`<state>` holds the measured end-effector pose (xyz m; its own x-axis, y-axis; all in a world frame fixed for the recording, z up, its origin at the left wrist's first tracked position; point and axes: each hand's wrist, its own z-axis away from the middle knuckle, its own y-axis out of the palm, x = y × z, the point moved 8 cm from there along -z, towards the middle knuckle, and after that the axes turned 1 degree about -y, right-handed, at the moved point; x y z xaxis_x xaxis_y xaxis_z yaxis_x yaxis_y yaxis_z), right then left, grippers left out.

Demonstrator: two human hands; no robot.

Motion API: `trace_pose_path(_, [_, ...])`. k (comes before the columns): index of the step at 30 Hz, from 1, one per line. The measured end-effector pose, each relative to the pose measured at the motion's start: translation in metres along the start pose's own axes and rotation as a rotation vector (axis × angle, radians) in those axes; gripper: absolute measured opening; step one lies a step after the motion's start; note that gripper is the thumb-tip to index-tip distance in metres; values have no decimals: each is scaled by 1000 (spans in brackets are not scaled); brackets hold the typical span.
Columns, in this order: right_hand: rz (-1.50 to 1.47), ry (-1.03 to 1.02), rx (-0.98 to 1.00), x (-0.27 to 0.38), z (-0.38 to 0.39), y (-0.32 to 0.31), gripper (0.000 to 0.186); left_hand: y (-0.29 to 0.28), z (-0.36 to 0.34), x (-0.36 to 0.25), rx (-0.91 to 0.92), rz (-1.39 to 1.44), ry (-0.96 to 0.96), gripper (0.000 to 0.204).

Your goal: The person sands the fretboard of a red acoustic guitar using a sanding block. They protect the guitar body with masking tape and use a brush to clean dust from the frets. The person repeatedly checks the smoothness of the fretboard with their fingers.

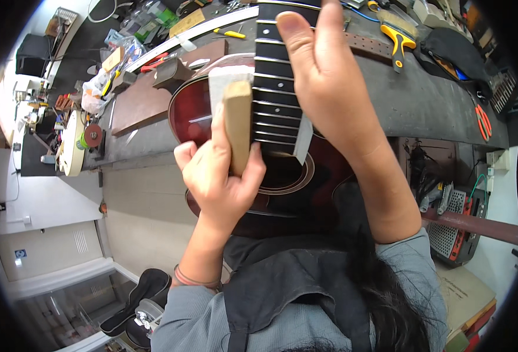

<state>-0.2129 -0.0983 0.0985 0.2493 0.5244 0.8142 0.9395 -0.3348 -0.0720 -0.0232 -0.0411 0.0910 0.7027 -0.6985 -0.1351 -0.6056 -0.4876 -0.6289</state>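
Observation:
A dark red acoustic guitar (pixel 185 108) lies in front of me with its neck pointing away. Its black fretboard (pixel 276 85) carries bright metal frets and pale dot markers. My left hand (pixel 219 176) is closed around a wooden block (pixel 237 120), held lengthwise against the fretboard's left edge. White masking sheets (pixel 231 75) cover the guitar top on both sides of the fretboard. Farther up, my right hand (pixel 329 82) holds the neck from its right side, the thumb over the fretboard. Its other fingers are partly hidden or cut off by the upper edge.
A dark workbench (pixel 435 102) runs behind the guitar. On it lie a yellow-handled brush (pixel 398 41), red-handled pliers (pixel 483 123), a black bag (pixel 455 53) and a brown board (pixel 141 111). An amplifier (pixel 455 226) stands below at the right, a black instrument case (pixel 138 299) at lower left.

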Motion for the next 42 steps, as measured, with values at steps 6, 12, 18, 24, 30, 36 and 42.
trace_pose_path(6, [-45, -21, 3, 14, 1, 0, 48, 9, -91, -6, -115, 44, -51, 67])
trace_pose_path(12, [-73, -47, 12, -1, -2, -4, 49, 1, -14, -4, -45, 4, 11, 76])
trace_pose_path(18, [-14, 13, 17, 14, 2, -4, 52, 4, -51, -9, -118, -25, 21, 76])
trace_pose_path(24, [-79, 52, 47, 20, 2, -5, 46, 9, -73, -8, -69, 7, -18, 73])
trace_pose_path(30, [86, -8, -13, 14, 2, -3, 57, -2, -7, -5, -48, -24, 41, 76])
trace_pose_path(36, [-82, -34, -1, 3, -6, -1, 44, 10, -96, -9, -102, -2, -47, 65])
trace_pose_path(42, [-17, 32, -4, 1, -2, -2, 53, 1, -1, -2, -12, 10, -7, 74])
